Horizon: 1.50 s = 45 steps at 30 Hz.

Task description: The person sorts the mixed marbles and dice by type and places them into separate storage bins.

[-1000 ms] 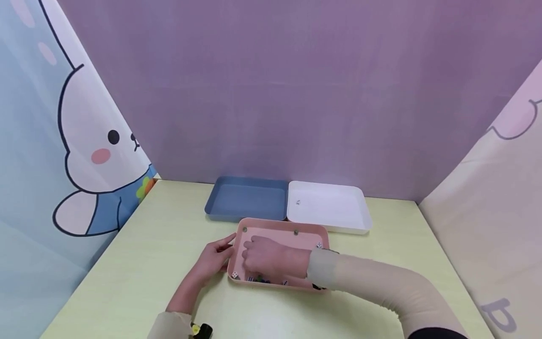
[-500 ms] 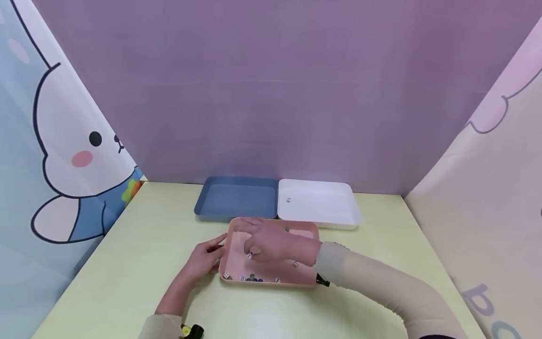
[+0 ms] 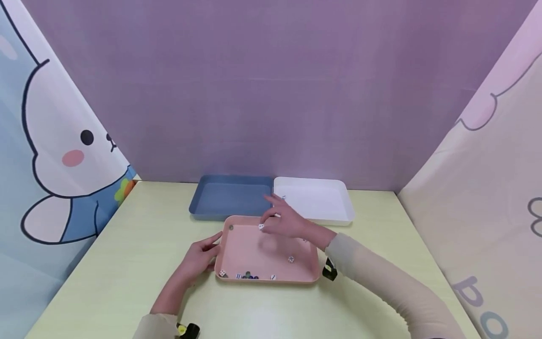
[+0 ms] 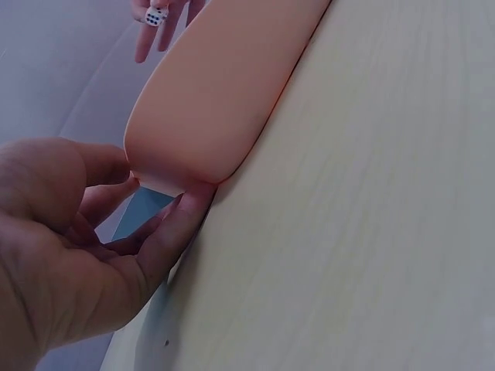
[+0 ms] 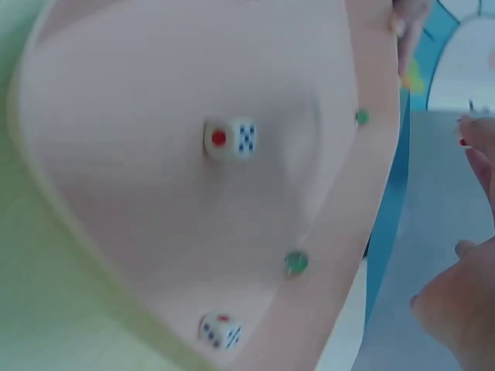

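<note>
A white die (image 3: 261, 227) is pinched between the thumb and a finger of my right hand (image 3: 288, 222), above the far rim of the pink tray (image 3: 258, 252). Its dark pips show in the left wrist view, where the die (image 4: 156, 15) is at the top. My left hand (image 3: 199, 259) holds the tray's left side; in the left wrist view its fingers (image 4: 108, 164) touch the corner from rim to base. Inside the tray lie several white dice, one die (image 5: 230, 139) near the middle, and small green glassy pieces (image 5: 296, 263) along the far side.
Behind the pink tray stand a blue tray (image 3: 233, 197) and, to its right, a white tray (image 3: 317, 200) with something tiny and dice-like at its left. Dice and dark beads (image 3: 250, 276) gather along the pink tray's near edge. A purple cloth (image 3: 271, 94) hangs behind.
My right hand has risen from inside the pink tray towards its far rim, lifting the die. My left hand keeps its place on the tray's left side. The head view has shifted slightly.
</note>
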Available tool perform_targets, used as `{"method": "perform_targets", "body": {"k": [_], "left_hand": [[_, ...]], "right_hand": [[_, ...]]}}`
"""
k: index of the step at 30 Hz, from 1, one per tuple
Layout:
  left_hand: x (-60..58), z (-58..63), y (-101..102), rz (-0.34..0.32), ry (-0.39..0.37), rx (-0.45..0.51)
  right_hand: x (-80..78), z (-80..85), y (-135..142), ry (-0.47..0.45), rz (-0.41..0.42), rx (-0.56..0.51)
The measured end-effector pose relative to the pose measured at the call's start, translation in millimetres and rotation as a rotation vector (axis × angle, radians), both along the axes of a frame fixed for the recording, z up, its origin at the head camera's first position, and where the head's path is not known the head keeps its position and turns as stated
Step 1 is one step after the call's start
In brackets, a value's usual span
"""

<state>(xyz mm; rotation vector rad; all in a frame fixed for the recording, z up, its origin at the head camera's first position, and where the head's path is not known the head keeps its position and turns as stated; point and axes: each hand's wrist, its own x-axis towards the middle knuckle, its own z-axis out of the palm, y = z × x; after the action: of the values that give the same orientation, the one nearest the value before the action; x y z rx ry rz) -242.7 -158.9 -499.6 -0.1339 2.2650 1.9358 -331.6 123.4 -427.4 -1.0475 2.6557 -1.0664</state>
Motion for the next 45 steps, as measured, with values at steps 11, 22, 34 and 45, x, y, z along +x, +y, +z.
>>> {"method": "perform_targets", "body": {"k": [11, 22, 34, 45], "left_hand": [[-1.0, 2.1, -3, -0.008, -0.007, -0.027], [5.5, 1.7, -7, 0.013, -0.032, -0.014], [10.3, 2.1, -11, 0.003, -0.035, 0.01], [9.2, 0.1, -9, 0.0, -0.039, 0.016]], "right_hand": [[-36.1, -10.8, 28, 0.056, -0.214, -0.137], [-70.7, -20.3, 40, 0.108, -0.331, -0.189], [-106.2, -23.4, 60, 0.069, -0.574, -0.015], [-113.3, -32.0, 70, -0.006, -0.728, 0.038]]}}
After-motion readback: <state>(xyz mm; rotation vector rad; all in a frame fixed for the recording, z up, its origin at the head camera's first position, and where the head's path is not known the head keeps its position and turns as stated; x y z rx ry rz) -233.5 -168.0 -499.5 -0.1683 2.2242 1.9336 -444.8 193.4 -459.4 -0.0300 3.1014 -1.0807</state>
